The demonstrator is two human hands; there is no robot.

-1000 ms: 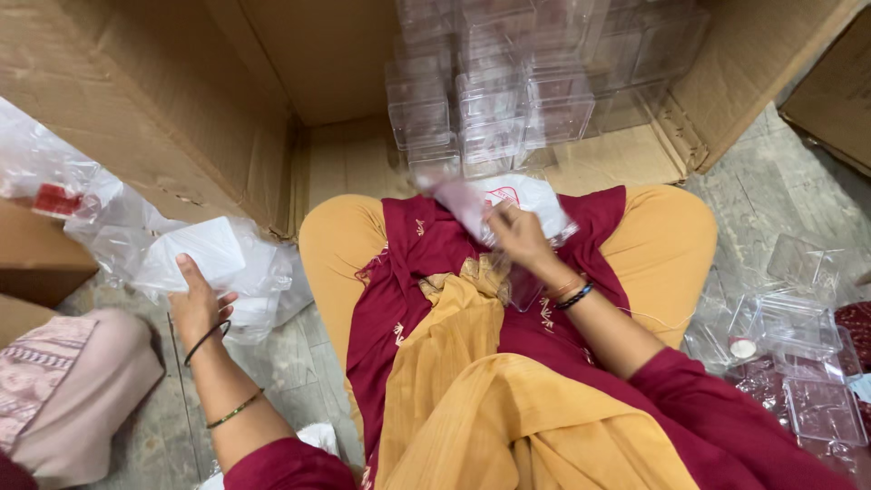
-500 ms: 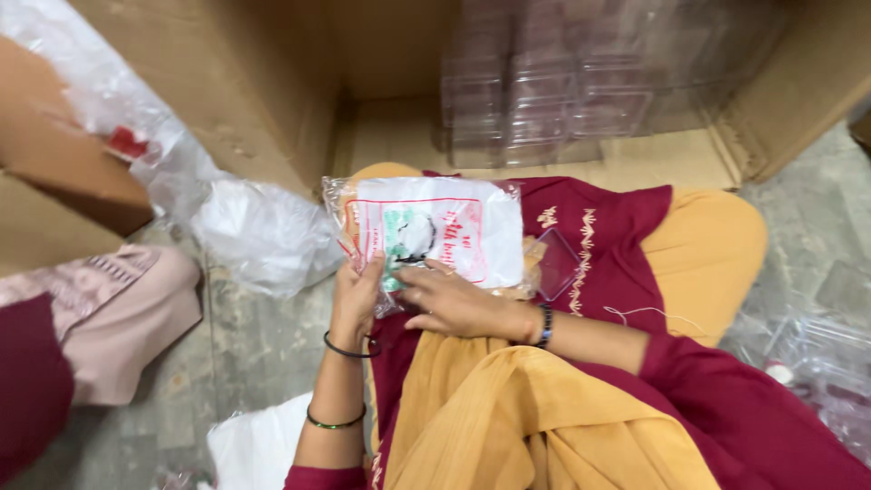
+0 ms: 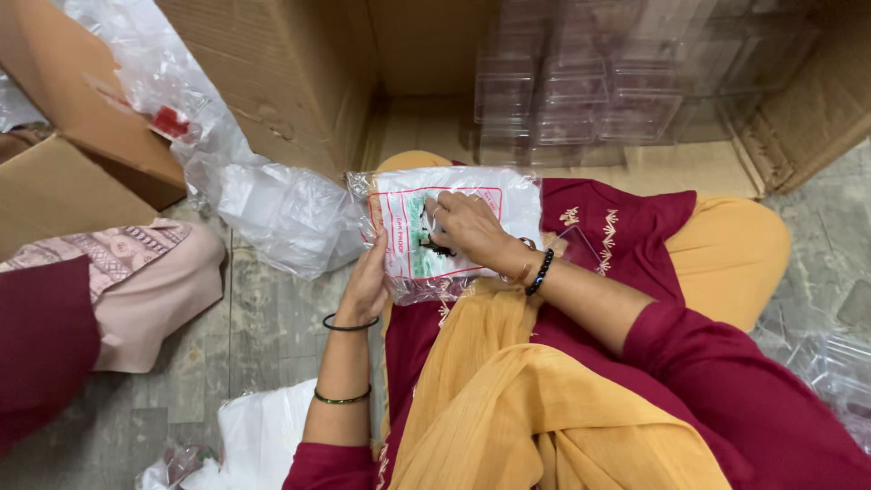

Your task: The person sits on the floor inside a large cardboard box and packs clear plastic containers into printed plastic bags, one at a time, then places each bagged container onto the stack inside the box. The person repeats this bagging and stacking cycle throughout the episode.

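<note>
A clear plastic packet (image 3: 481, 195) with a white, red-bordered printed label lies on my lap over the maroon and yellow clothes. My left hand (image 3: 365, 283) grips the packet's left edge from below. My right hand (image 3: 467, 227) rests on top of the packet, fingers bent and pressing on the label near its middle. A dark bead bracelet circles my right wrist, and two thin bangles sit on my left forearm.
An open cardboard box (image 3: 299, 82) ahead holds stacks of clear plastic containers (image 3: 581, 100). Crumpled clear plastic bags (image 3: 272, 213) lie to the left by another box (image 3: 63, 186). Another person's knee in pink cloth (image 3: 136, 272) is at left. More clear containers (image 3: 835, 363) sit at right.
My left hand left the white pack on the floor and came to the packet on my lap. Both hands now hold it, the right one shifted onto the label.
</note>
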